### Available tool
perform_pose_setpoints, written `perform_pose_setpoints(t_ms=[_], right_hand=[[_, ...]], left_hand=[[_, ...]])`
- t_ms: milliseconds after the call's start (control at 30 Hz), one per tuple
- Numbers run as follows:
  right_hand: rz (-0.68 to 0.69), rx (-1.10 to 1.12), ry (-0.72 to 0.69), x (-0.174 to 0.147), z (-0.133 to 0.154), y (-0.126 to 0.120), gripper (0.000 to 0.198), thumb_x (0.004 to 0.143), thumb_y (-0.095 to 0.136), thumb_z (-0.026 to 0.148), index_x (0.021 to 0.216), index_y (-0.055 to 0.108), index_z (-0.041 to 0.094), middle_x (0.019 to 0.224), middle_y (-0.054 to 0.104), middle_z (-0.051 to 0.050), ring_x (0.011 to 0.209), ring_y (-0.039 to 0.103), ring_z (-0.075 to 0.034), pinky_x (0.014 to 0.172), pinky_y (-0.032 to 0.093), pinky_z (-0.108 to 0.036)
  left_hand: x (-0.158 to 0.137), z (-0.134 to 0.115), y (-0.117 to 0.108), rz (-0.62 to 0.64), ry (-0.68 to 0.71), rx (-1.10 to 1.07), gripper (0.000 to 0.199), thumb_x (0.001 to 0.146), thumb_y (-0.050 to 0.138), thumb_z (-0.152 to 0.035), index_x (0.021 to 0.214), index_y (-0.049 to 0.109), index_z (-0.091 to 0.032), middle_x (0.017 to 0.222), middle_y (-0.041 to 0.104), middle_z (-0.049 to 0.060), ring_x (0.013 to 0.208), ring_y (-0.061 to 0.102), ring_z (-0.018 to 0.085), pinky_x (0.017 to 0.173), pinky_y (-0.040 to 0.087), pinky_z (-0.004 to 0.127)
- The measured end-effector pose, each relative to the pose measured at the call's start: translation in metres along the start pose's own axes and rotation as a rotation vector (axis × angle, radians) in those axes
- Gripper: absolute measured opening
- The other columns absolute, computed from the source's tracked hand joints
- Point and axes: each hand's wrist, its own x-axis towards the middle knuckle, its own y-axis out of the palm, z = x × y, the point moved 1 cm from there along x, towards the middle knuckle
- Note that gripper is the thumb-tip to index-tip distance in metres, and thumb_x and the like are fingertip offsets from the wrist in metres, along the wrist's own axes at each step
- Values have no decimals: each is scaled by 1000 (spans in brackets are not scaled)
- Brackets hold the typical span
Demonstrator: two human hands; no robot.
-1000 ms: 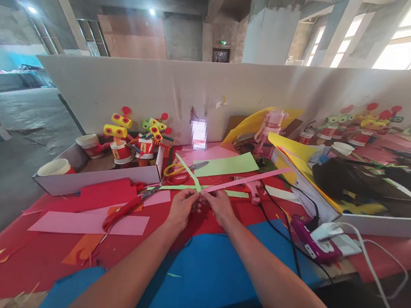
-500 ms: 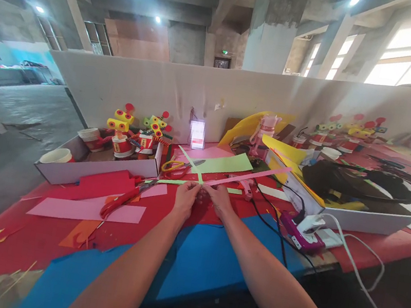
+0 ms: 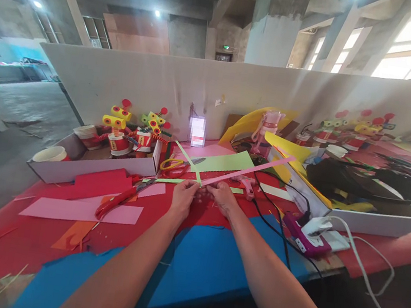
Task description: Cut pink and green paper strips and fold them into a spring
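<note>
Two narrow paper strips meet in a V at my fingertips, one green, one pink. My left hand [image 3: 184,196] pinches the meeting point, where the green paper strip [image 3: 189,161] runs up and to the left. The pink paper strip [image 3: 250,170] slants up to the right, and my right hand [image 3: 222,196] is closed on it near its lower end. Just beyond lies a wide green paper sheet [image 3: 223,162], with yellow-handled scissors [image 3: 173,165] beside it. A pink glue gun [image 3: 247,187] rests right of my right hand. The joint itself is partly hidden by my fingers.
Red-handled pliers [image 3: 115,202] lie across pink paper at left. Behind them stands a box [image 3: 89,169] with paper-cup figures [image 3: 117,142]. Cables run from a purple power strip [image 3: 307,238] at right, beside a box [image 3: 377,223] of dark material. Blue paper [image 3: 211,264] covers the front edge.
My right hand has slid slightly right along the pink strip, leaving a small gap between the hands. My left hand stays at the joint. The view has shifted a little.
</note>
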Motion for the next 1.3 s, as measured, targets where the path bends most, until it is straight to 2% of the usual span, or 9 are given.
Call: perform_pose_setpoints(t_ms=[167,267,433,567,733,833,1067,1200,1300], right_hand=[[-7,144,29,1,0,0,25,56,81,37,59,65,18,59,67,-2,59,61,-15,67,52,-30],[-62,181,45,0,-2,1,28,52,84,37,59,66,17,58,66,-2,58,60,-14,67,53,-30],[-139,145,69,-1,-6,3,30,50,84,38,58,64,16,55,63,-1,54,57,-13,61,49,-28],[-105,72,14,-5,-3,5,32,53,81,43,58,63,17,55,61,1,55,55,-13,57,45,-27],[-77,57,22,-6,0,6,36,51,80,47,66,68,17,56,61,1,56,54,-13,58,45,-27],[-109,44,3,-6,-1,6,36,51,80,46,67,68,17,56,60,2,55,52,-12,58,44,-27],[-214,30,-21,-4,-2,6,34,51,79,44,68,69,17,55,60,2,53,51,-11,55,40,-26],[-290,89,-14,2,-5,2,33,49,77,43,66,67,17,52,58,3,51,50,-11,52,40,-25],[-316,92,-14,3,-5,2,29,51,76,41,65,66,17,52,58,3,51,51,-11,50,38,-24]], left_hand=[[0,1,0,5,-1,8,26,56,75,-33,63,57,-16,52,59,0,44,52,10,42,41,21],[-1,0,1,2,3,25,23,56,73,-30,62,57,-16,50,58,-1,44,52,10,42,41,21],[-2,-2,1,9,3,65,18,57,70,-27,62,57,-15,54,61,1,44,53,11,42,42,22],[-1,0,1,12,-27,69,18,56,71,-26,61,58,-15,54,63,3,45,54,12,42,43,23],[-1,1,1,34,-18,19,23,53,75,-29,59,58,-16,53,64,3,43,55,12,41,42,23],[-2,0,0,86,-4,1,26,52,77,-32,61,60,-14,54,65,5,44,57,13,43,44,23],[0,1,-2,115,-8,21,25,56,76,-32,67,65,-13,58,66,5,47,58,13,45,47,24],[0,3,-3,92,-73,58,23,56,77,-31,61,64,-12,57,64,6,49,57,13,47,47,24],[-2,0,-3,150,-74,55,30,56,80,-35,69,65,-12,61,65,5,51,57,13,47,46,23]])
